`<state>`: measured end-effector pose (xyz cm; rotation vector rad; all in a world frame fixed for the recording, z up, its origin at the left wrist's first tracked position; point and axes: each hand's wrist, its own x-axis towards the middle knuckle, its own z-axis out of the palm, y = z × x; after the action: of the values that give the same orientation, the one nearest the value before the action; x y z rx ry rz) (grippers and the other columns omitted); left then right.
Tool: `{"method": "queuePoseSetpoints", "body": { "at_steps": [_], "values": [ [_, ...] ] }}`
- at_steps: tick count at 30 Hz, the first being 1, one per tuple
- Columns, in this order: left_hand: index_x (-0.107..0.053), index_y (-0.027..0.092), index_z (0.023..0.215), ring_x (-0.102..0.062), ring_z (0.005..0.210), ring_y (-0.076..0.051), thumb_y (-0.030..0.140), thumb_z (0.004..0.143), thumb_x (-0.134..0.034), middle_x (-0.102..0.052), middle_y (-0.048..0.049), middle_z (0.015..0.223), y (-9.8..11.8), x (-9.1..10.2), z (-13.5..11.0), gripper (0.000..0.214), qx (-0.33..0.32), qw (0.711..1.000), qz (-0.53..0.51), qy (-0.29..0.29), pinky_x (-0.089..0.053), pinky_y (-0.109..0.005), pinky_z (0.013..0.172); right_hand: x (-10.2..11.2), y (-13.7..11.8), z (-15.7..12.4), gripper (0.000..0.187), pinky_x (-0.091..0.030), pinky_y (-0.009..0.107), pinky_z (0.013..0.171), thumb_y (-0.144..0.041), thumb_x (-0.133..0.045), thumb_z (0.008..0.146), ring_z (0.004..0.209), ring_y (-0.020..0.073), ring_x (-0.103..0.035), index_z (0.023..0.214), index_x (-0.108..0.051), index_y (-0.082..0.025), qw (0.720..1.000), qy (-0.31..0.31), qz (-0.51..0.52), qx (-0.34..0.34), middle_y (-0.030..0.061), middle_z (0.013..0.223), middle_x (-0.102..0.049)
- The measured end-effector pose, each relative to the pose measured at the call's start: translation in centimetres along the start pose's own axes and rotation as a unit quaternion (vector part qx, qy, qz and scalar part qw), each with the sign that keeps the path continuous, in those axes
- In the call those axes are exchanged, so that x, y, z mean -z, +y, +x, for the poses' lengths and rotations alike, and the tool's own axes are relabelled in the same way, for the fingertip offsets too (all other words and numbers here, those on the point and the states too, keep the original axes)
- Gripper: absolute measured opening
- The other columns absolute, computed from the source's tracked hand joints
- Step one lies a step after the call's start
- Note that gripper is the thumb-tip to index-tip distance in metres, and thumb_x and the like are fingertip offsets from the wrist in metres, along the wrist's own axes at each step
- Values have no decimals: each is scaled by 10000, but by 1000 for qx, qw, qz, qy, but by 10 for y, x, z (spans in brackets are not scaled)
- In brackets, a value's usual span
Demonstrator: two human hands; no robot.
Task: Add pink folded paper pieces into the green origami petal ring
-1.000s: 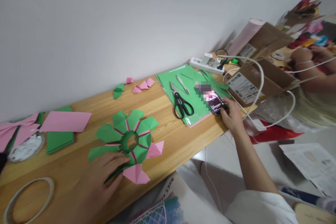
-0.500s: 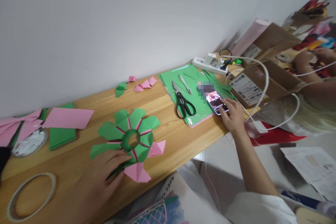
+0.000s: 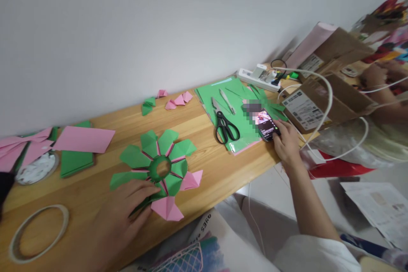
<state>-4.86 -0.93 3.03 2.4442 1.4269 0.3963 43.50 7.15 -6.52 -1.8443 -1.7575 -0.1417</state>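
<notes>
On the left, my left hand pinches the green-and-pink folded-paper ring; farther right, my right hand grasps the smartphone at its near end.

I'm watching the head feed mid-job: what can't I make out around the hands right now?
All in the head view:
- Phone: pixelation masks its far end, screen text is too small to read, and the right hand covers its lower right edge.
- Paper ring: the left hand covers part of its near left side.
- Black object: cut off by the left edge.
- Co-worker's hand: blurred.
</notes>
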Motion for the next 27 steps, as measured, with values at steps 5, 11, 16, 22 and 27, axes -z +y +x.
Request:
{"method": "queuePoseSetpoints", "body": {
  "at_steps": [5, 11, 16, 22, 27],
  "values": [
    [-701, 283, 989, -690, 932, -153, 207, 881, -455, -738, 17, 1009, 0, -1, -1, 280, -4, 1000, 1, 14, -545, -236, 818, -9, 1, 9, 410, -440, 548, 983, -290, -448, 874, 1167, 333, -531, 1250, -598, -224, 1000, -2, -17, -12, 148, 1216, -590],
    [-686, 305, 989, -692, 911, -167, 221, 875, -456, -735, 19, 995, 0, 0, -1, 270, 1, 1000, -12, 7, -568, -265, 784, -10, 2, 9, 423, -446, 532, 967, -268, -443, 864, 1154, 327, -531, 1251, -599, -198, 1000, 1, -25, -11, 161, 1202, -589],
    [-680, 308, 1006, -691, 933, -183, 252, 868, -482, -730, 15, 1020, -2, -3, -3, 247, 12, 1000, -24, 1, -577, -289, 791, -5, 3, 6, 445, -450, 508, 968, -233, -444, 825, 1130, 316, -542, 1240, -603, -205, 1000, 10, -22, 3, 146, 1185, -595],
    [-696, 296, 986, -684, 896, -183, 267, 874, -476, -734, 2, 985, -2, -2, 0, 249, 11, 1000, -27, 1, -563, -294, 792, -1, 1, 2, 404, -441, 496, 975, -277, -412, 863, 1131, 303, -553, 1196, -633, -213, 999, 12, -22, 19, 134, 1190, -597],
    [-685, 307, 992, -685, 918, -179, 241, 872, -470, -731, 12, 1002, -1, -1, 0, 256, 5, 1000, -23, 9, -559, -281, 797, -4, -5, 2, 433, -438, 505, 966, -404, -414, 913, 1155, 314, -533, 1229, -626, -198, 999, 8, -38, 14, 151, 1203, -587]
  ]
}}
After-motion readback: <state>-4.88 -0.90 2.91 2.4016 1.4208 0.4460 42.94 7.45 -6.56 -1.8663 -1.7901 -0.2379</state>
